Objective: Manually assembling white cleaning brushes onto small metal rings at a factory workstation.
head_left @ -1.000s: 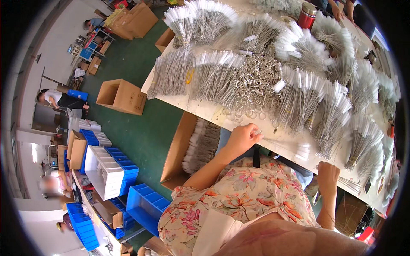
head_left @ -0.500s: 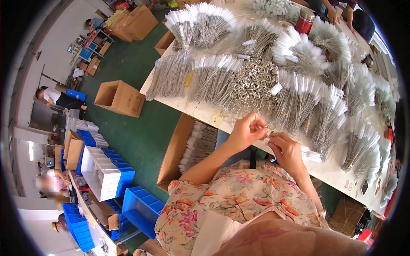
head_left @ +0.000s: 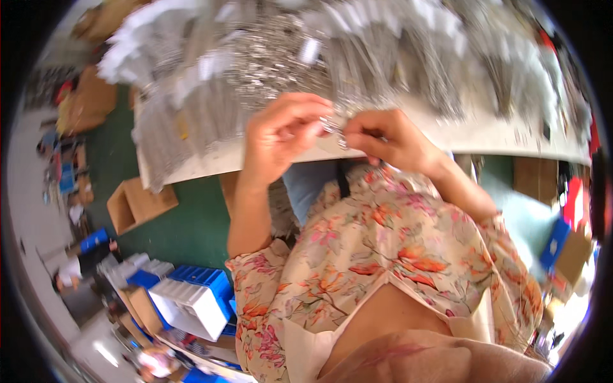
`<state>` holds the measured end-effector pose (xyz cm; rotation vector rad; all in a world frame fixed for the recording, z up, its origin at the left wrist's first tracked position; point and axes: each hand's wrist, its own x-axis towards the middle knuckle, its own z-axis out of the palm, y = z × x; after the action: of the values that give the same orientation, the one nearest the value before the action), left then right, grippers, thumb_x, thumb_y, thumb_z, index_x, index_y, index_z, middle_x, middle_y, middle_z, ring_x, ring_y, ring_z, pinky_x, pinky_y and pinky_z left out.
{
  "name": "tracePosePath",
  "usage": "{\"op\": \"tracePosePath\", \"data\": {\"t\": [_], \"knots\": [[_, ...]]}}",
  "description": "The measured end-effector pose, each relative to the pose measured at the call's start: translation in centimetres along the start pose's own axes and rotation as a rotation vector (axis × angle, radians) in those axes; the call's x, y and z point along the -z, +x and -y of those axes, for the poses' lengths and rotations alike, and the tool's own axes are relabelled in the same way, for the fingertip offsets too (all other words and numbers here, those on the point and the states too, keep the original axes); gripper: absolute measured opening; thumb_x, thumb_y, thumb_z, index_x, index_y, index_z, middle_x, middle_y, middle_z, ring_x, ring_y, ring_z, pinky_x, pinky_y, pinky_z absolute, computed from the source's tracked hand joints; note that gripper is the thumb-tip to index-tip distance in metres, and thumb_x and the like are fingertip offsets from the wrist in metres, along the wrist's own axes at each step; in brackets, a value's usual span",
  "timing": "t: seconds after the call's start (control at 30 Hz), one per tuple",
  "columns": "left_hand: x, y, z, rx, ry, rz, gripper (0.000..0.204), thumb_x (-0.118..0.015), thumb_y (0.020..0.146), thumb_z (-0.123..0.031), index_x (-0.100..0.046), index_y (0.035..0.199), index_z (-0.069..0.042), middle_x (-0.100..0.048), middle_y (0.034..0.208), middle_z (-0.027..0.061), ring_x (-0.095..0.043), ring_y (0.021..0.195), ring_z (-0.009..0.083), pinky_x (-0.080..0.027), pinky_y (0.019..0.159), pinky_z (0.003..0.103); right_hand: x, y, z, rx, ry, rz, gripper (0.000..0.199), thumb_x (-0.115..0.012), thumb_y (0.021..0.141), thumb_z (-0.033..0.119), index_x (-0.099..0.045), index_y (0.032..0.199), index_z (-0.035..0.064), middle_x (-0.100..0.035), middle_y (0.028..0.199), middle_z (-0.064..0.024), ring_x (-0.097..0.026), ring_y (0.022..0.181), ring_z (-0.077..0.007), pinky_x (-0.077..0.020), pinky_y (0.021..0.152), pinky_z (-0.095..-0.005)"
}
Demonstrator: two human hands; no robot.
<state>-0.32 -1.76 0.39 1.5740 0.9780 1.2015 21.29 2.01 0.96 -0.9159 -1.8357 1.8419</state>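
Observation:
My left hand [head_left: 284, 134] and my right hand [head_left: 393, 140] meet in front of me, just over the table's near edge. Between their fingertips is a small cluster of shiny metal rings [head_left: 333, 122], blurred, so how they join cannot be made out. Left thumb and fingers pinch it from one side, right thumb and forefinger from the other. Beyond my hands lies a heap of loose metal rings [head_left: 274, 60]. Bundles of thin wire brushes with white bristle ends flank it, one brush bundle [head_left: 185, 121] to the left and another brush bundle [head_left: 364, 64] to the right.
The white table [head_left: 498, 137] runs across in front of me. An open cardboard box [head_left: 140, 204] stands on the green floor at the left, with white and blue plastic crates [head_left: 191, 309] nearer. More cardboard boxes [head_left: 536, 175] are at the right.
My view has swung, so table and hands sit higher and more level in the picture. Both hands stay together, pinching the small metal piece. Everything now looks smeared by motion.

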Motion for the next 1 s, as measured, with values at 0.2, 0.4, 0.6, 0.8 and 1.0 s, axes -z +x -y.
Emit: {"op": "tracePosePath", "data": {"t": [0.2, 0.4, 0.6, 0.8, 1.0], "knots": [[-3.1, 1.6, 0.4, -0.108, -0.057, -0.177, 0.029, -0.056, 0.075, 0.016, -0.057, 0.104, 0.013, -0.06, 0.103, 0.0212, -0.065, 0.086, 0.025, -0.055, 0.077, 0.031, 1.9, 0.3, -1.1, 0.013, 0.336, 0.004, 0.022, -0.059, 0.088, 0.024, -0.064, 0.09, 0.0026, -0.056, 0.065, 0.0026, -0.049, 0.051, -0.005, -0.037, 0.046, -0.0203], [-4.3, 2.1, 0.4, -0.278, 0.16, -0.228, 0.033, -0.06, 0.072, 0.015, -0.058, 0.105, 0.012, -0.061, 0.101, 0.0213, -0.066, 0.083, 0.0247, -0.056, 0.073, 0.03, 1.9, 0.5, 0.7, 0.142, 0.368, -0.176, 0.02, -0.059, 0.089, 0.022, -0.065, 0.091, 0.0035, -0.054, 0.06, 0.0029, -0.048, 0.051, -0.0023, -0.0323, 0.043, -0.0171], [-4.8, 2.5, -0.2, -0.271, 0.245, -0.232, 0.03, -0.06, 0.073, 0.014, -0.059, 0.103, 0.011, -0.062, 0.1, 0.0201, -0.065, 0.084, 0.0227, -0.055, 0.073, 0.028, 2.7, 0.4, 0.7, 0.115, 0.351, -0.147, 0.019, -0.062, 0.087, 0.021, -0.065, 0.089, 0.0025, -0.058, 0.066, 0.001, -0.05, 0.054, -0.003, -0.0363, 0.046, -0.0177], [-4.0, 2.9, -0.2, -0.228, 0.218, -0.165, 0.032, -0.057, 0.073, 0.014, -0.059, 0.105, 0.01, -0.062, 0.101, 0.0198, -0.065, 0.085, 0.0204, -0.055, 0.073, 0.026, 3.6, 0.8, 0.0, 0.192, 0.183, -0.025, 0.013, -0.065, 0.084, 0.011, -0.064, 0.089, 0.0001, -0.061, 0.07, -0.0006, -0.052, 0.054, -0.0056, -0.0434, 0.051, -0.0193], [-3.9, 3.2, -1.2, -0.052, 0.08, -0.096, 0.023, -0.059, 0.081, 0.006, -0.059, 0.103, 0.008, -0.061, 0.091, 0.0131, -0.062, 0.076, 0.0138, -0.049, 0.064, 0.021, 4.1, 0.0, 1.1, 0.075, 0.245, 0.027, 0.016, -0.062, 0.085, 0.017, -0.064, 0.09, 0.0019, -0.059, 0.066, 0.0004, -0.052, 0.054, -0.0043, -0.0398, 0.049, -0.0188]]}}
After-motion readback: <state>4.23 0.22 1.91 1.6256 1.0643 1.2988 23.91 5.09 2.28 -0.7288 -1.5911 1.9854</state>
